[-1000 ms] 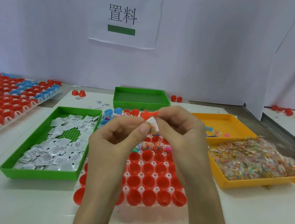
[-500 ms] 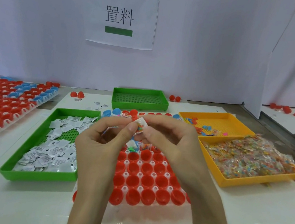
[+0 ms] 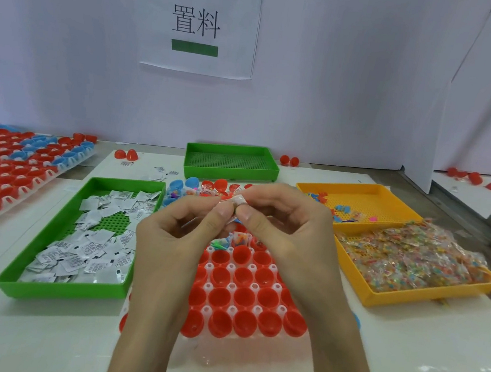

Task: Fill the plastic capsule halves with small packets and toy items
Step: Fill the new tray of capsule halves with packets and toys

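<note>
Both hands have drawn closer together above the rack of red capsule halves [image 3: 243, 296], and the orange toy piece that stuck up between the fingers a second ago no longer shows. What remains in view is a small pale packet [image 3: 238, 204], pinched by the left hand [image 3: 176, 239] on one side and the right hand [image 3: 288, 231] on the other. Thumb and forefinger of each close on it, and the other fingers are loosely curled. It hangs over the rack's far rows, touching no cup. The toy may be hidden behind the packet or in a palm; the view does not settle which. The far cups hold colourful bits and the near rows look unfilled, so most of the rack seems left to do. A green tray [image 3: 61, 291] of white packets lies just left of the rack, a yellow tray [image 3: 425, 296] of toy bags just right
</note>
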`<action>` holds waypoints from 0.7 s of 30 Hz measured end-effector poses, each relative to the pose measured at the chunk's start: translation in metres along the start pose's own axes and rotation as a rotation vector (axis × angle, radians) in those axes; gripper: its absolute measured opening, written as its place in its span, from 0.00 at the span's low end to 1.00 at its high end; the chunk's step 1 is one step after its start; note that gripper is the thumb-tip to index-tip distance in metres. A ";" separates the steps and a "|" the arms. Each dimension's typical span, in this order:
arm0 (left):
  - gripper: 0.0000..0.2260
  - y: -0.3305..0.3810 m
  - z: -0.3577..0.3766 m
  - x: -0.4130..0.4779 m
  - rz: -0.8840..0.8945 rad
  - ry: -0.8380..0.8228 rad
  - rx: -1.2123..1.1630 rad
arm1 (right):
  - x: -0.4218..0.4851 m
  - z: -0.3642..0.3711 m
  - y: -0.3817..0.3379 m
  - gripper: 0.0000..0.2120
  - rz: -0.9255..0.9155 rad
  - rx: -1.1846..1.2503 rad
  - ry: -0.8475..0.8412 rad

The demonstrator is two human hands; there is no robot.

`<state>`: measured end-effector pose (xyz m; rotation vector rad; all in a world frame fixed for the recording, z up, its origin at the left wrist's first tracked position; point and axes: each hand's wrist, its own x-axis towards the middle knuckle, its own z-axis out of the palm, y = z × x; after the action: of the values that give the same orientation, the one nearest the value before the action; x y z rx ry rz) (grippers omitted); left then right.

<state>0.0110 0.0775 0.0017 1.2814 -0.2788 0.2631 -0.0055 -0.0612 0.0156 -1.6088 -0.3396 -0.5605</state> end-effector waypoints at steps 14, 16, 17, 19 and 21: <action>0.10 0.001 -0.009 0.001 -0.016 -0.072 0.083 | 0.000 -0.008 0.002 0.07 0.004 -0.084 -0.111; 0.09 0.001 -0.008 0.001 -0.023 -0.095 0.064 | -0.001 -0.012 0.002 0.08 -0.027 -0.109 -0.125; 0.09 0.000 -0.007 0.001 -0.020 -0.105 0.058 | -0.001 -0.013 0.002 0.08 -0.039 -0.119 -0.126; 0.09 0.001 -0.005 -0.001 -0.009 -0.120 0.056 | -0.001 -0.018 0.001 0.07 -0.050 -0.134 -0.091; 0.08 0.001 -0.006 -0.001 0.004 -0.101 0.040 | 0.001 -0.028 -0.002 0.06 -0.041 -0.168 0.013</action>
<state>0.0099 0.0836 0.0011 1.3360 -0.3639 0.2088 -0.0098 -0.0884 0.0188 -1.7617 -0.3233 -0.6450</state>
